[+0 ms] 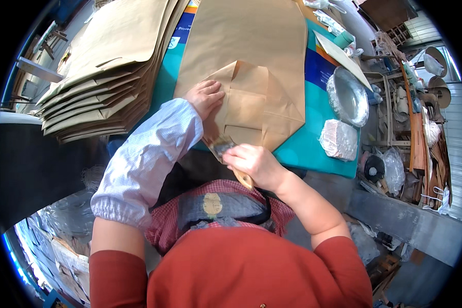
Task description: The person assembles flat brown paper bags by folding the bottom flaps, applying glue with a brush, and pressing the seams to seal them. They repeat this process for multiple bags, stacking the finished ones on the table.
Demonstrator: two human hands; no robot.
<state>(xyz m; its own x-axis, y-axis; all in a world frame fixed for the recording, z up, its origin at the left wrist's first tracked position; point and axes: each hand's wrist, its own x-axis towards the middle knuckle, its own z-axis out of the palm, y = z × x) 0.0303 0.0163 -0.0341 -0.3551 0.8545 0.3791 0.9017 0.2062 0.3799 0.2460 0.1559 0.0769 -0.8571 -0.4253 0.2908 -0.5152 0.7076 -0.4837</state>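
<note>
A large brown paper bag lies flat in front of me, its folded bottom end toward my body. My left hand rests on the left side of that folded end, fingers stretched over the paper. In my right hand is a flat paintbrush, gripped with its wooden handle pointing back toward me. The brush's dark bristles touch the near left corner of the folded paper. Part of the brush is hidden behind my fingers.
A thick stack of brown paper bags stands at the left. On the right of the teal tabletop are a plastic-lined oval basin and a plastic-wrapped block. Cluttered shelving stands farther right.
</note>
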